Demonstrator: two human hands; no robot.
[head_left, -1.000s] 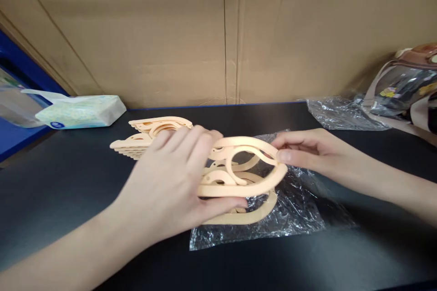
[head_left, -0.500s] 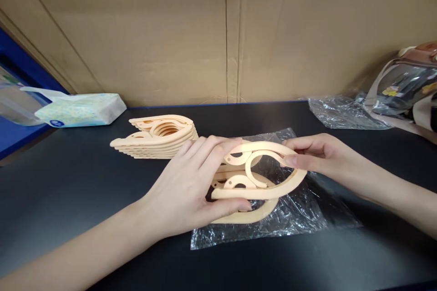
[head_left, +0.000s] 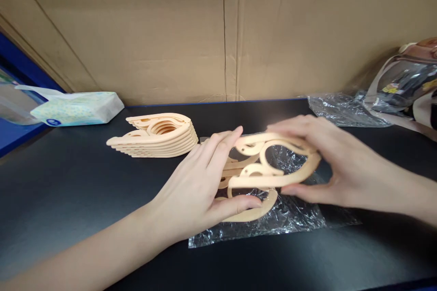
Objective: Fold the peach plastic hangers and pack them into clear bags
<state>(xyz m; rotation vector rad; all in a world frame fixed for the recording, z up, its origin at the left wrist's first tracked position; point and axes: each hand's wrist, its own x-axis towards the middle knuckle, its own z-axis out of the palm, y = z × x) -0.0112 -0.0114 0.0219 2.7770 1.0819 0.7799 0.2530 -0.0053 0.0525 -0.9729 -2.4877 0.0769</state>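
A beige folding hanger (head_left: 273, 179), folded up, is raised over the plastic bag, slightly blurred. My right hand (head_left: 336, 163) grips its rounded right end, fingers over the far side and thumb along the near side. At the other end, my left hand (head_left: 201, 182) has its fingers stretched out and thumb apart, close around the hanger's tips; whether it touches them I cannot tell. Another beige hanger (head_left: 254, 213) lies below on the clear bag (head_left: 300, 218), partly covered by my left hand and the raised hanger. A neat stack of folded hangers (head_left: 157, 138) stands to the left.
A tissue pack (head_left: 78, 108) lies at the back left of the black table (head_left: 85, 182). At the back right are crumpled clear plastic (head_left: 341, 110) and a transparent bag with straps (head_left: 403, 84). A cardboard wall (head_left: 153, 32) closes off the back.
My right hand has gone from pinching the hanger's end to spanning it. The hanger has shifted right, and my left hand's fingers have straightened and loosened around its tips.
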